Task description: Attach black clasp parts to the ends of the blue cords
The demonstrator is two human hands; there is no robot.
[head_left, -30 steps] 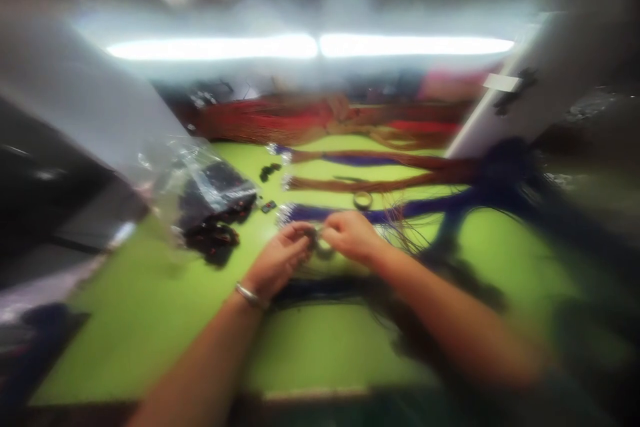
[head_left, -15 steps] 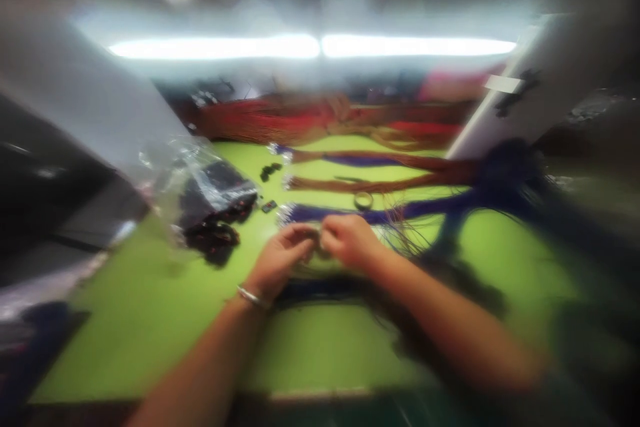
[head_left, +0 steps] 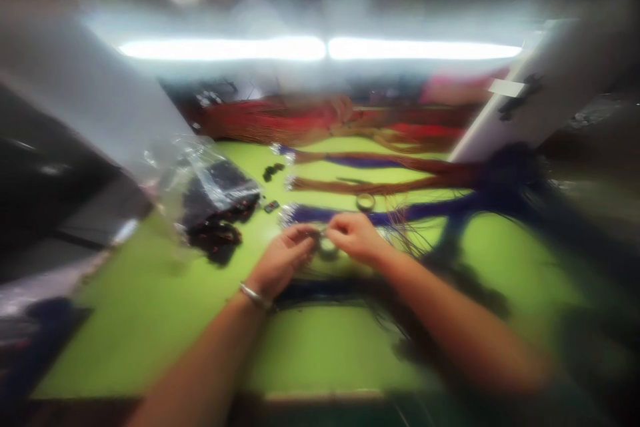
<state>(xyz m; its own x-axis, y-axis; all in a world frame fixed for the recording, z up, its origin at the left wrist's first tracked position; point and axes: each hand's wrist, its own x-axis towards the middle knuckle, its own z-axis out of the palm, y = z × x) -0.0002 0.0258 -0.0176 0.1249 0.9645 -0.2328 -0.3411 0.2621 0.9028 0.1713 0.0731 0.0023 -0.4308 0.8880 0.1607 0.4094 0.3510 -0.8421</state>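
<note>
Left hand: the left hand (head_left: 281, 259), a bracelet (head_left: 254, 294) at its wrist, has thumb and fingertips drawn together on a small dark piece (head_left: 319, 233), too blurred to identify.
Right hand: the right hand (head_left: 356, 237) meets it from the other side, fingers curled in; how firmly they close, and on what, cannot be told.
Small dark piece: at the fingertips between the hands, above the green table (head_left: 150, 320) and partly covered by fingers.
Round greyish item: just below the fingertips, a round greyish item (head_left: 329, 255) shows; whether it is held or lying cannot be told.
Near edge: green surface stretches from the forearms to the table's front edge, and widely left of the left forearm.
Far side: a purple wire bundle (head_left: 425, 211) lies close behind the hands, with a ring (head_left: 365, 208) just beyond it, limiting room there.
Left side: a plastic bag (head_left: 200, 177) with black parts (head_left: 220, 243) stands near the left panel (head_left: 115, 80).
Beneath: a dark bundle (head_left: 325, 290) passes under the hands, partly hidden by them.
Hard to see: red wires (head_left: 270, 117) at the back blur together; the forearms are cut off below.
</note>
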